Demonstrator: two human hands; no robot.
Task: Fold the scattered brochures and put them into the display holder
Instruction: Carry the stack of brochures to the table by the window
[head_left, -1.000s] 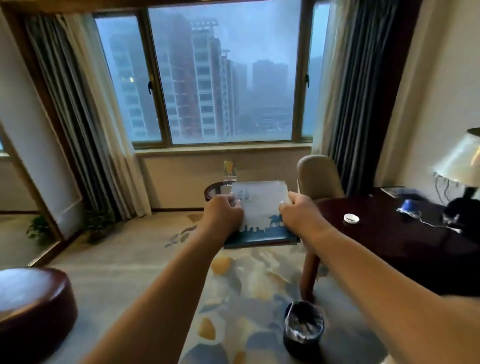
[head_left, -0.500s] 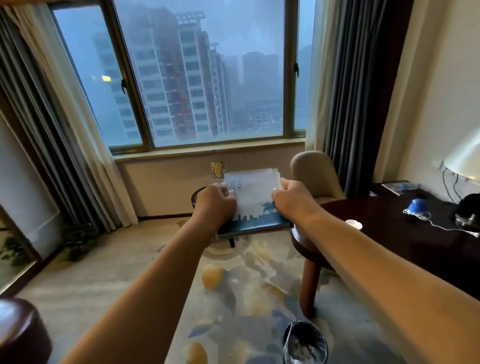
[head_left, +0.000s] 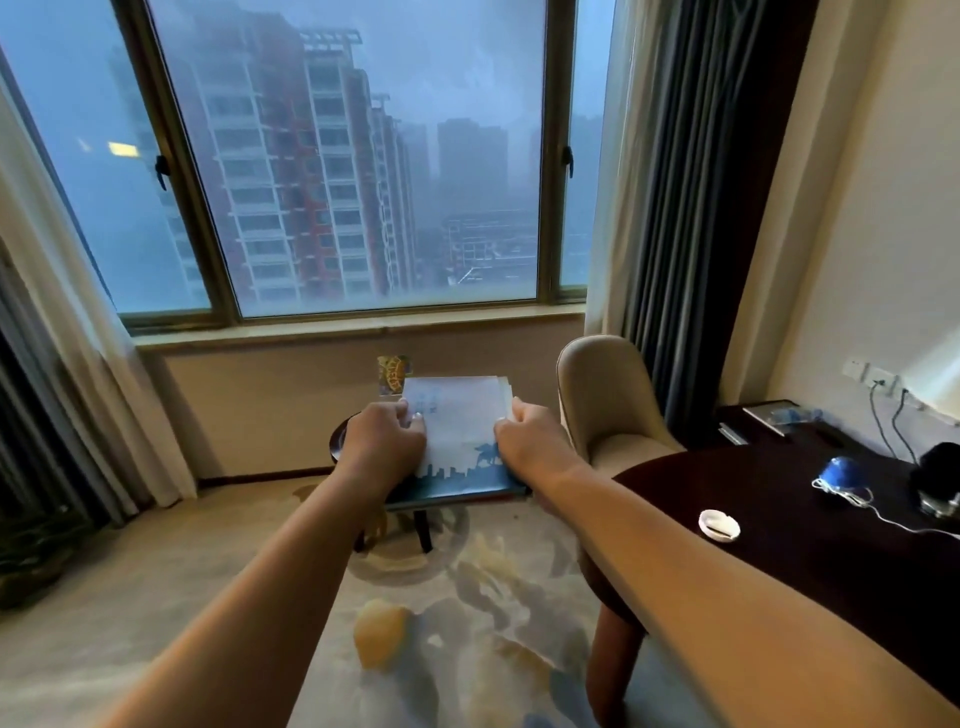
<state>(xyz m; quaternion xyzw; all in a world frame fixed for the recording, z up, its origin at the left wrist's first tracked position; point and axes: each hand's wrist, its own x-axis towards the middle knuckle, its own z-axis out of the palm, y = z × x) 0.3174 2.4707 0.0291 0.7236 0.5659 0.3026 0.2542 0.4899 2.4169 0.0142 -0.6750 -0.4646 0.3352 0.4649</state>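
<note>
Between left hand (head_left: 385, 448), right hand (head_left: 531, 442): illegible brochures (head_left: 460, 428)

Stack of pale paper brochures (head_left: 457, 431) mid-frame, left grip (head_left: 384, 447) on its left edge, right grip (head_left: 530, 441) on its right, over a small dark round surface (head_left: 337, 441) standing before the wide glass window (head_left: 363, 156); a small upright printed card (head_left: 394, 374) stands just behind the stack. Beige padded chair (head_left: 608, 405) just right of the stack, behind the near end of a long dark wooden surface (head_left: 779, 519) by the right wall. On it: white round dish (head_left: 719, 524) nearer, blue face mask (head_left: 841, 475) farther right, apart.
</note>
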